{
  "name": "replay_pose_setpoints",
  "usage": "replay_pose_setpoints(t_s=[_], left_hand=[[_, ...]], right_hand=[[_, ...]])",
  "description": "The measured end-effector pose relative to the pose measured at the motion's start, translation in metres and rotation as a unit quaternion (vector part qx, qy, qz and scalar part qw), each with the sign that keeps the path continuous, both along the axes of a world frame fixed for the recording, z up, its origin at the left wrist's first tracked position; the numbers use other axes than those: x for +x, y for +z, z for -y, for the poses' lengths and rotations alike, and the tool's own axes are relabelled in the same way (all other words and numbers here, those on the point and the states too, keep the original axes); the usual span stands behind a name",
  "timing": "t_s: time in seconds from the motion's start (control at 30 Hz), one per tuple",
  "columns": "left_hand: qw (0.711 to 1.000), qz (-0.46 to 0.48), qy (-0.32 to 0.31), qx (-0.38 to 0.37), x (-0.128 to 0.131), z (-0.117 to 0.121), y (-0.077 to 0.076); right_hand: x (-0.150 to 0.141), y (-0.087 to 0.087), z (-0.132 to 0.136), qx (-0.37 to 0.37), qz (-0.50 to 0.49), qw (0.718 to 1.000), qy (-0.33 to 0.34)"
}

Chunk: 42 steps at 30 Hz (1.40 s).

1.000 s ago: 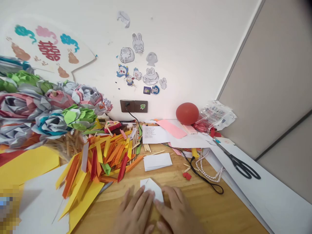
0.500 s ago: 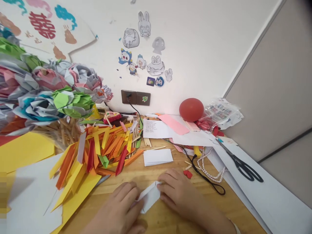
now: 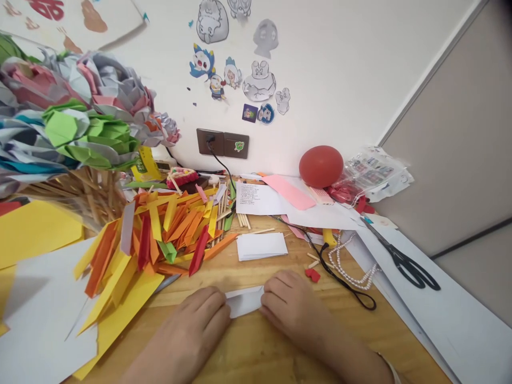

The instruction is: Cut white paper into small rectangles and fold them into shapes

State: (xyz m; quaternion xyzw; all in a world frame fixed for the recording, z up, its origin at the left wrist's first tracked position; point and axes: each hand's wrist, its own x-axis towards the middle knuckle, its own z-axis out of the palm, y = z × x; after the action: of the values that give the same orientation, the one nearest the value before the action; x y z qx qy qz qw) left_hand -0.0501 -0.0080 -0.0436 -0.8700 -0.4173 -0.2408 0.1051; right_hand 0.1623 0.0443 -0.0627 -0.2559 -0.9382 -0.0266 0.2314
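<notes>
- Left hand (image 3: pixel 204 312) and right hand (image 3: pixel 286 301) pinch both ends of a folded white paper strip (image 3: pixel 245 302), in front of the white rectangular paper stack (image 3: pixel 262 245).
- Seemingly folding; next crease would need aligned edges.

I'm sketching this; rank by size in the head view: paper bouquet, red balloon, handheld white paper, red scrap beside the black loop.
Paper bouquet
Red balloon
White paper, visible part only: left hand and right hand may hide its ends
Red scrap
</notes>
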Motion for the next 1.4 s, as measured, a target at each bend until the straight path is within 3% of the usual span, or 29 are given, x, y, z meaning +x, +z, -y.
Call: replay_pose_setpoints(t_s=[0.1, 0.2, 0.37, 0.57, 0.63, 0.77, 0.83, 1.17, 1.3, 1.4], left_hand=[[1.000, -0.001, 0.026, -0.011, 0.000, -0.001, -0.006], [0.998, 0.003, 0.049, -0.028, 0.001, -0.004, -0.011], [0.993, 0.004, 0.100, -0.058, 0.004, -0.010, -0.017], [0.976, -0.037, 0.170, -0.130, 0.007, -0.010, -0.012], [0.972, -0.037, 0.178, -0.148, 0.007, -0.010, -0.011], [0.970, -0.013, 0.187, -0.155, 0.005, -0.010, -0.010], [0.970, 0.000, 0.187, -0.155, 0.003, -0.010, -0.011], [0.969, 0.024, 0.186, -0.160, -0.003, -0.012, -0.010], [0.969, 0.038, 0.193, -0.148, -0.006, -0.011, -0.013], [0.979, 0.050, 0.152, -0.122, -0.006, -0.009, -0.016]], right_hand=[[-0.003, 0.005, 0.002, -0.120, -0.027, 0.991, -0.049], [-0.007, 0.005, 0.004, -0.171, -0.039, 0.980, -0.099], [-0.013, -0.002, 0.006, -0.144, -0.007, 0.978, -0.152], [-0.016, -0.006, 0.006, -0.108, 0.014, 0.974, -0.198], [-0.016, -0.007, 0.007, -0.077, -0.002, 0.980, -0.182], [-0.013, -0.009, 0.009, 0.011, -0.017, 0.999, -0.035], [-0.011, -0.008, 0.010, 0.013, -0.007, 1.000, -0.001], [0.017, 0.020, 0.005, -0.140, 0.047, 0.989, -0.032], [0.020, 0.022, 0.003, -0.157, 0.045, 0.986, -0.022], [0.018, 0.021, 0.003, -0.147, -0.016, 0.989, -0.003]])
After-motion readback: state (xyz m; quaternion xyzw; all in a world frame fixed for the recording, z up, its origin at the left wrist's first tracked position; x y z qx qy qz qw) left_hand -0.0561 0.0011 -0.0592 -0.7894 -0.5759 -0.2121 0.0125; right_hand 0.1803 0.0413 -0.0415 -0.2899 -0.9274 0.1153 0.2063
